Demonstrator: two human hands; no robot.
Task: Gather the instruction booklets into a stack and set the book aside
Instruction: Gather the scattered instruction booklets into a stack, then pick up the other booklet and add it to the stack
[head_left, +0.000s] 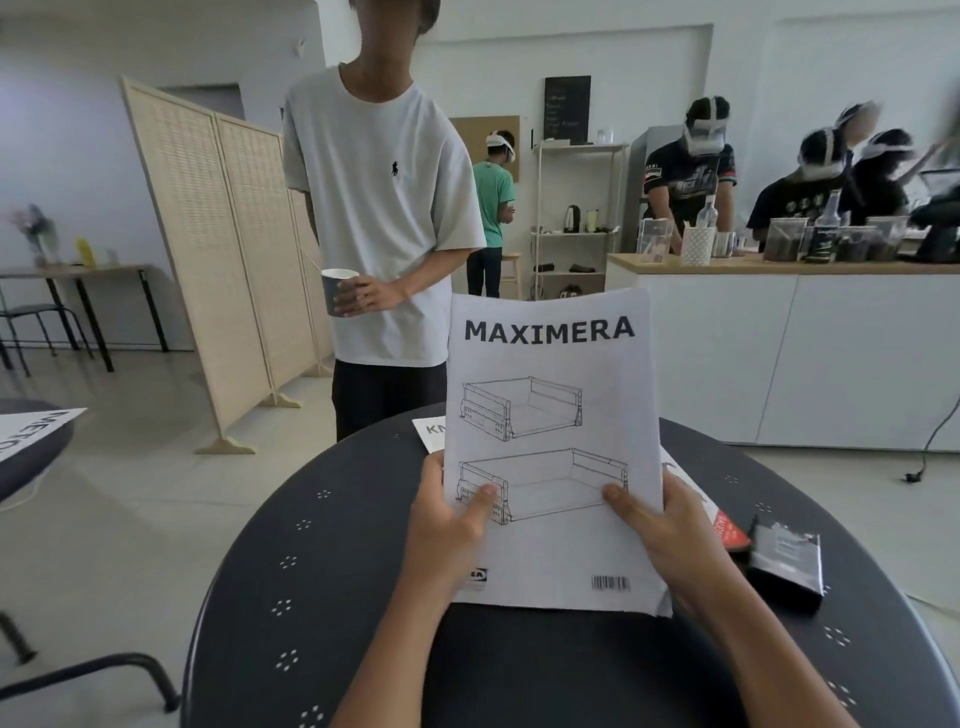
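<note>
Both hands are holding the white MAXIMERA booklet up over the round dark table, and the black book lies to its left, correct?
Not quite: in the head view the black book lies right of the white MAXIMERA booklet, which both hands, left and right, hold over the round dark table.

White booklet on the far side of my dark round table mostly hidden behind my MAXIMERA booklet, only "KN" showing, red-edged book at right largely covered, my fingers behind the page, far-right people blurred.
</note>
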